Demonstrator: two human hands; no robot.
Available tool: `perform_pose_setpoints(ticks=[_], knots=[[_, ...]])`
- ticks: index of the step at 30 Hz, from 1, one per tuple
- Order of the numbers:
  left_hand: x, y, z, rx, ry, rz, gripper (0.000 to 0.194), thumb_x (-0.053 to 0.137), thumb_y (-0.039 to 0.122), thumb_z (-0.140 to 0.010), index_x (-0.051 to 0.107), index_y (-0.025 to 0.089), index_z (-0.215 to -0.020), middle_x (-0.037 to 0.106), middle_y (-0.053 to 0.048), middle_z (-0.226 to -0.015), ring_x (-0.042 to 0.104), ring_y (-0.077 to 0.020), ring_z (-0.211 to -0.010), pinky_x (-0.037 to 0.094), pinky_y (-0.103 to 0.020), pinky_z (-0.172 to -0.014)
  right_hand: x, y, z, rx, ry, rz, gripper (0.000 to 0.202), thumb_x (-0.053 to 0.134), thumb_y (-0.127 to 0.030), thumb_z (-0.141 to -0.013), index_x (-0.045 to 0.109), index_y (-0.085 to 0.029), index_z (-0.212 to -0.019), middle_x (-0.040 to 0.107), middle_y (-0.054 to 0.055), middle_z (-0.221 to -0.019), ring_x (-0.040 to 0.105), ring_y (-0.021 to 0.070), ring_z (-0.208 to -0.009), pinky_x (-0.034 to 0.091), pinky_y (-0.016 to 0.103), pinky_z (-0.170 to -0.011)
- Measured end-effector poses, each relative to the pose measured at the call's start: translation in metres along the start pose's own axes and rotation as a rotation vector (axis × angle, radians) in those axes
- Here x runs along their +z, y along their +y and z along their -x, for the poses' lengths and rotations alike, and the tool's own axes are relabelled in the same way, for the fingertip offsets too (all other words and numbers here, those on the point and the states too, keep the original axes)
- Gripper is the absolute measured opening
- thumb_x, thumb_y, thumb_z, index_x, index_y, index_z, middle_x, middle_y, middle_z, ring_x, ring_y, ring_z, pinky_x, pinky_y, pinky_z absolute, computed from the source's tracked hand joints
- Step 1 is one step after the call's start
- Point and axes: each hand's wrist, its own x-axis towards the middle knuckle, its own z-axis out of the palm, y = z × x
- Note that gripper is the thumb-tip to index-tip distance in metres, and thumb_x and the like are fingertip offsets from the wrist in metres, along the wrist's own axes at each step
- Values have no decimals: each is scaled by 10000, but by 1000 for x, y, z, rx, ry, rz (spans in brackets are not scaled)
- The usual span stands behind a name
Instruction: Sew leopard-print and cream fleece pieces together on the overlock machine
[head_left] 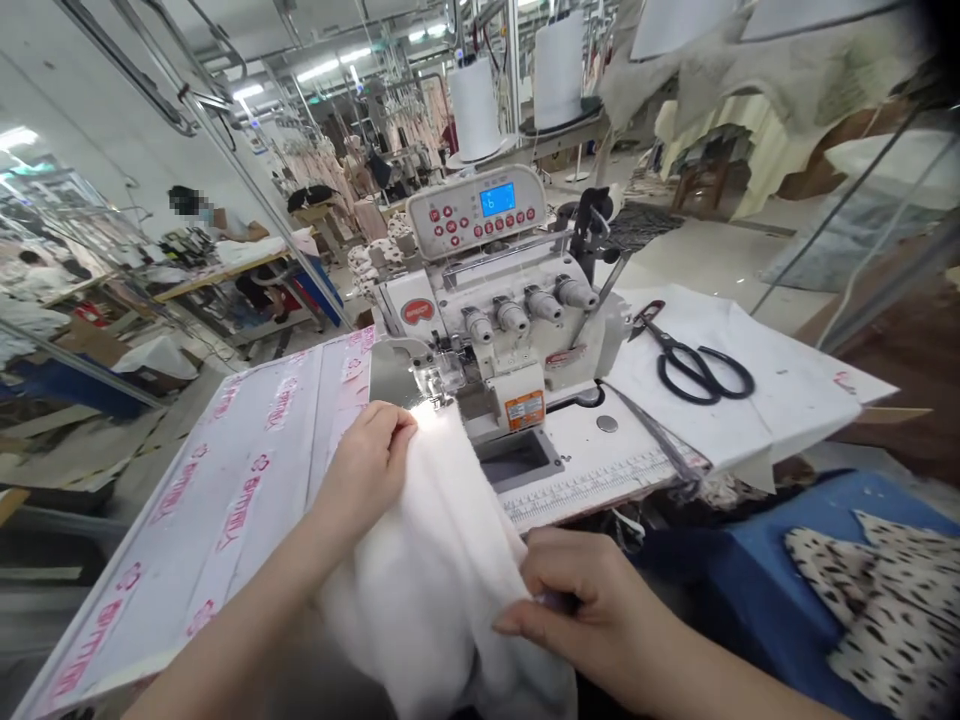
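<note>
White fluffy fabric (442,520) hangs from the needle area of a white sewing machine (517,300), its top edge lit by a lamp under the presser foot. My left hand (373,455) grips the fabric's left edge, close to the foot, with fingers closed. Lower down and to the right, my right hand (581,600) pinches the fabric's right edge between thumb and fingers. The lower part of the cloth drapes in folds between my forearms and runs out of the frame at the bottom.
Black-handled scissors (697,370) lie on the white right tabletop (787,400). Spotted fabric (892,600) rests on blue material at the lower right. A pink-printed table surface (247,480) extends left. Thread cones (476,110) stand behind the machine. A person (225,220) sits at another table.
</note>
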Motion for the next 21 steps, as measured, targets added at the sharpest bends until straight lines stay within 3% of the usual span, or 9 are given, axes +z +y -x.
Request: perform_pose_setpoints(ticks=[4,8,16,21], knots=[[2,0,1,21,-3,26,119,410,191,-843,475,174,-745,501,-12,-820,477,-142,-785,385,-277,-700,8,7,7,-29,-47,17,357,518,-261,-829,332,-159,-542,394,-24,-616,424,75,-583,291,190,-516],[4,-3,-6,44,-30,67,126,400,163,-837,466,169,-730,494,-9,-801,475,-132,-753,381,-267,-674,15,17,5,-48,-50,82,353,475,-275,-852,345,-162,-544,379,-19,-607,426,85,-580,295,203,-515],[6,-21,-33,74,-48,81,121,395,141,-825,424,164,-709,477,-10,-774,460,-137,-750,376,-277,-684,12,19,-21,-66,79,156,361,496,-308,-830,372,-175,-518,352,-27,-555,385,99,-521,280,231,-482],[11,-43,-51,108,19,8,121,340,151,-847,409,167,-749,453,-47,-834,441,-164,-794,393,-309,-716,12,21,-38,-8,119,102,359,511,-337,-814,371,-178,-524,359,-26,-569,380,106,-538,287,238,-505]])
